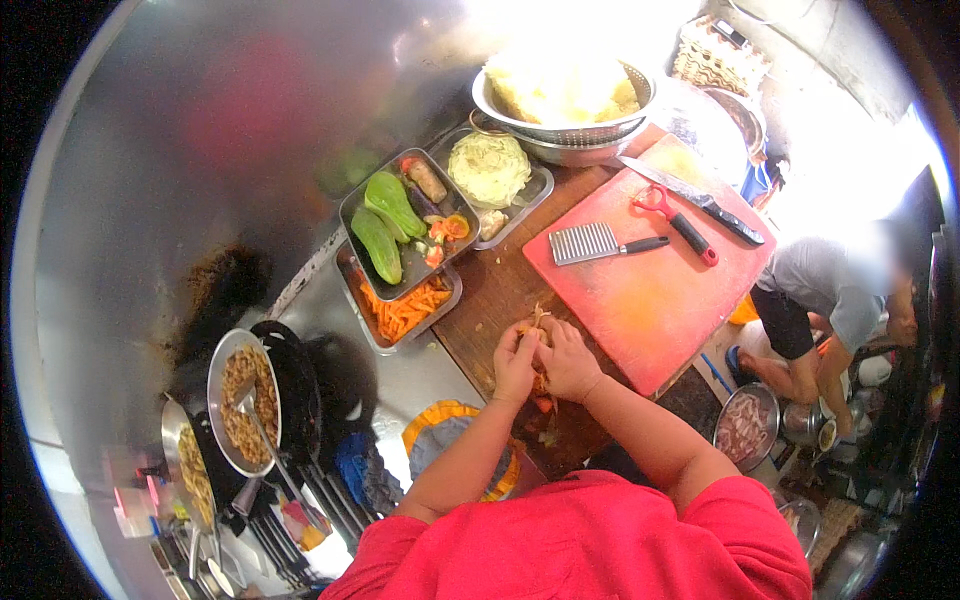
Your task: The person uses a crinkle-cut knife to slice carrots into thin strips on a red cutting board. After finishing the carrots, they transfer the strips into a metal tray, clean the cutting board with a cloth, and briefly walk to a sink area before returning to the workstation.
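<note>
Over the brown wooden table (pixel 480 318), my left hand (pixel 514 362) and my right hand (pixel 568 362) meet with curled fingers. Thin brownish scraps (pixel 541 316) poke out at the fingertips, and orange bits show below; what the hands grip is mostly hidden. Just beyond my right hand lies a red cutting board (pixel 610 310). On it rest a crinkle cutter (pixel 590 243) with a black handle, a red-and-black peeler (pixel 680 228) and a kitchen knife (pixel 710 205).
A tray of green vegetables (pixel 376 245) overlaps a tray of orange strips (pixel 405 312). Behind are a cut cabbage (pixel 490 168) and a heaped colander (pixel 560 95). Pans of food (pixel 245 400) stand at left. A person (pixel 830 290) crouches at right near a bowl of meat (pixel 746 425).
</note>
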A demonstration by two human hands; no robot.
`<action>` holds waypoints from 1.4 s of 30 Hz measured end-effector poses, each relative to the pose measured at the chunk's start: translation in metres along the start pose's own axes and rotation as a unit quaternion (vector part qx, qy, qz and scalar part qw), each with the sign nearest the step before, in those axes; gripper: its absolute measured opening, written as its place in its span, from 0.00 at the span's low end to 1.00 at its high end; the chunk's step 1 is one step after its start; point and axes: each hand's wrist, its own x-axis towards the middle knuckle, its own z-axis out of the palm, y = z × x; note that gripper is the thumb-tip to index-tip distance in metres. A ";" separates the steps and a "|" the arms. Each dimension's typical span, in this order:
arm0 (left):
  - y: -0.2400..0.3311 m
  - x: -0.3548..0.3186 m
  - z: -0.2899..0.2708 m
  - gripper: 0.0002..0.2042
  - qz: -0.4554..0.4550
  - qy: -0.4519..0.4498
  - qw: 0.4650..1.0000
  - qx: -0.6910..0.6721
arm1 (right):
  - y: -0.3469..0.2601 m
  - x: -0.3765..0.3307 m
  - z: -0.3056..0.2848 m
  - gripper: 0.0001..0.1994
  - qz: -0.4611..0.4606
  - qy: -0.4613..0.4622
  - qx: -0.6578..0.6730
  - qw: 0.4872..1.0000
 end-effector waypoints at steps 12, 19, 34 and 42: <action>0.025 0.021 0.032 0.11 0.036 0.209 0.977 -0.029 | 0.016 0.057 -0.028 0.20 -0.072 -0.126 0.048 0.988; 0.087 -0.008 0.055 0.21 -0.025 0.164 0.943 -0.290 | -0.007 0.096 -0.075 0.15 -0.257 -0.180 0.044 0.948; 0.112 -0.267 0.040 0.27 0.298 0.351 0.742 -0.487 | -0.244 -0.032 -0.107 0.10 -0.636 -0.303 0.020 0.709; 0.031 -0.501 0.065 0.27 0.377 0.432 0.607 -0.551 | -0.355 -0.261 -0.081 0.20 -0.766 -0.398 -0.080 0.498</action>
